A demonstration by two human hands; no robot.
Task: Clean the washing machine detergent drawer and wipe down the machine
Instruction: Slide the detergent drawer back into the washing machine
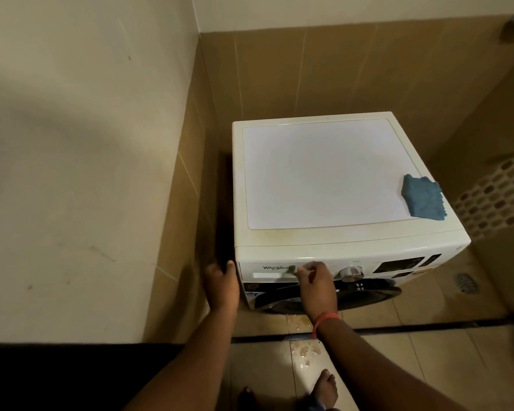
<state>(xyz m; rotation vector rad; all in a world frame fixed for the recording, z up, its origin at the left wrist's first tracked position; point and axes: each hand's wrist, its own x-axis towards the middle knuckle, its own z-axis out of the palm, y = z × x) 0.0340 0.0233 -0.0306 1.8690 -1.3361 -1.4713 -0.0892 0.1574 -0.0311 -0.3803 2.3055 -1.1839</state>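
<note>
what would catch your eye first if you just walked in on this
The white washing machine in the tiled corner, with a blue cloth lying at the right edge of its top. Below, the right hand works at the drawer front beside the logo while the left hand rests on the machine's left front corner.
</note>
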